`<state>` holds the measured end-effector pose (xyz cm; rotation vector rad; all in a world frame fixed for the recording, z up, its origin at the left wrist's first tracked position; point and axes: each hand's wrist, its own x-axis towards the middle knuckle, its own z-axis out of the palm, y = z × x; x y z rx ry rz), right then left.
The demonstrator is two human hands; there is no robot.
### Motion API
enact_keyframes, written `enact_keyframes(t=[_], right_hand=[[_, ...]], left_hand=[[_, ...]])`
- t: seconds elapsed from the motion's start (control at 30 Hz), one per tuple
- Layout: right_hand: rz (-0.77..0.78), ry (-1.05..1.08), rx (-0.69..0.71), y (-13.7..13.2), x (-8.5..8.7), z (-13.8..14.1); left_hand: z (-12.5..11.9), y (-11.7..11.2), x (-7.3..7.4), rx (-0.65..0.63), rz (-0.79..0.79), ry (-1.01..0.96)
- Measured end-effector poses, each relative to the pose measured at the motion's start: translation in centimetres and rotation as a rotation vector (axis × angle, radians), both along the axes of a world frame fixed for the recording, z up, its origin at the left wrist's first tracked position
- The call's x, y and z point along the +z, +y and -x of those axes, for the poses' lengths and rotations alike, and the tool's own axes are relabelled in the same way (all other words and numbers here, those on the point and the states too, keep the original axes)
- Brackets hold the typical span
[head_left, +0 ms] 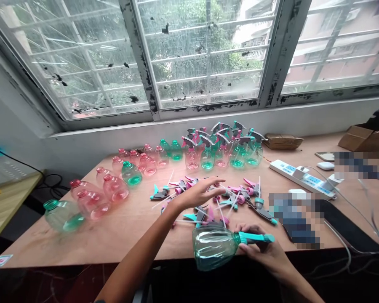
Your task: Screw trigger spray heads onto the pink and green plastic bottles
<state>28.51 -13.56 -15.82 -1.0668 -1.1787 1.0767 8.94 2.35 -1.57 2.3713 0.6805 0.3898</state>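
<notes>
My right hand (261, 248) grips the neck and teal trigger head of a green spray bottle (213, 247) lying sideways at the table's near edge. My left hand (199, 192) reaches forward with fingers stretched out, hovering over a scatter of loose pink, teal and grey trigger heads (230, 198). It holds nothing that I can see. Uncapped pink and green bottles (113, 187) lie on their sides to the left. Assembled bottles with trigger heads (222, 149) stand at the back near the window.
A wooden table (135, 227) holds a white power strip (303, 176) with cables, a black phone (344, 229), a cardboard box (363, 139) at the right and a flat brown packet (282, 142) under the window sill. A lower table (6, 202) stands at the left.
</notes>
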Motion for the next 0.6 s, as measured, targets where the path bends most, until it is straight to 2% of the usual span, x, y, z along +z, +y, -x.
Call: enact_keyframes(t=[0.1,0.17,0.23,0.33,0.4,0.5,0.6], right_hand=[[-0.050,0.010,-0.031,0.0,0.2,-0.6],[-0.094,-0.017,-0.021,0.4,0.7,-0.8],[-0.155,-0.076,-0.049,1.1,1.6,-0.7],[-0.207,-0.178,-0.073,2.7,3.0,0.1],[-0.155,-0.134,-0.082,3.7,3.5,0.7],[-0.019,-0.023,-0.109,4.4,3.1,1.3],[0.094,0.047,-0.089,4.0,2.1,1.4]], left_hand=[[5.4,-4.0,0.0,0.140,0.039,-0.178],[8.0,-6.7,-1.2,0.243,0.075,-0.265],[9.2,-8.8,-3.0,0.337,0.259,-0.401],[8.7,-10.2,-5.8,0.451,0.366,-0.375],[7.6,-10.4,-7.3,0.527,0.438,-0.508],[6.5,-10.3,-9.3,0.464,0.511,-0.604],[6.8,-10.1,-11.0,0.402,0.577,-0.684]])
